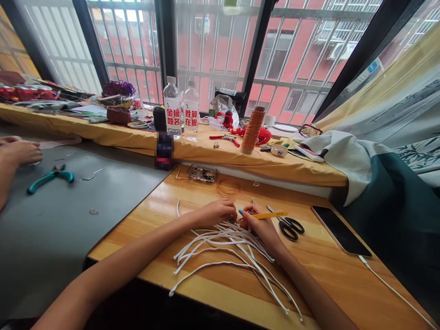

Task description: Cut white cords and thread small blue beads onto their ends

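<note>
My left hand (222, 211) is closed in a pinch at the gathered upper end of a bundle of white cords (213, 237). The cords fan out over the wooden table between my forearms, several with knotted tips. My right hand (256, 223) is closed around a slim yellow-handled tool (271, 214), pen-fashion, right beside my left fingertips. A small blue spot shows near its fingertips; the tool's working end is hidden. Black-handled scissors (290, 228) lie just right of my right hand. A loose coil of orange thread (228, 188) rests beyond both hands.
A clear box of small parts (202, 173) sits at the table's back edge. A charging phone (340, 229) lies at right. On the sill stand bottles (173, 110) and an orange thread spool (253, 130). At left are teal pliers (51, 178) and another person's hands (20, 150).
</note>
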Motion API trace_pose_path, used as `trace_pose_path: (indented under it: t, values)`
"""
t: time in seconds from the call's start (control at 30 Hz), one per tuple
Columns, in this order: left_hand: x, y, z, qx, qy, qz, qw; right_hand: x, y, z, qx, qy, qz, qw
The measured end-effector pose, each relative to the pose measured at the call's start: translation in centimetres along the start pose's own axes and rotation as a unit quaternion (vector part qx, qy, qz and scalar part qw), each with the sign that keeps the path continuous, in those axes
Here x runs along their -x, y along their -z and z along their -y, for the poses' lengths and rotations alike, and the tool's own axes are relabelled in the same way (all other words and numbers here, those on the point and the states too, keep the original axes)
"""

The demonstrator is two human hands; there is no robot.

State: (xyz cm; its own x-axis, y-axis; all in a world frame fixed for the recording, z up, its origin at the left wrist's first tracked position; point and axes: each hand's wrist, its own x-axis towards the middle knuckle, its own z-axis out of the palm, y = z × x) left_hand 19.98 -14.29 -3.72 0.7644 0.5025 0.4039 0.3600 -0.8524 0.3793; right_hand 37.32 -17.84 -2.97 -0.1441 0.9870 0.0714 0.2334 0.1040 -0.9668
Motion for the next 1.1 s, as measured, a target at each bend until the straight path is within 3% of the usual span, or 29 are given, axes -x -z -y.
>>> trace_pose_path:
  t: [0.43,0.7,1.1]
  values:
    - [-0.09,-0.45,0.24,-0.003,-0.002,-0.004,1.0,0.11,-0.2,0.12,0.046,0.035,0.019,0.998]
    - [-0.14,-0.35,0.23,0.019,-0.007,-0.011,1.0,-0.28,-0.03,0.02,0.118,0.054,-0.015,0.991]
    - [-0.53,-0.24,-0.18,0.007,-0.004,-0.006,1.0,-0.48,-0.6,0.39,0.059,0.023,-0.02,0.998]
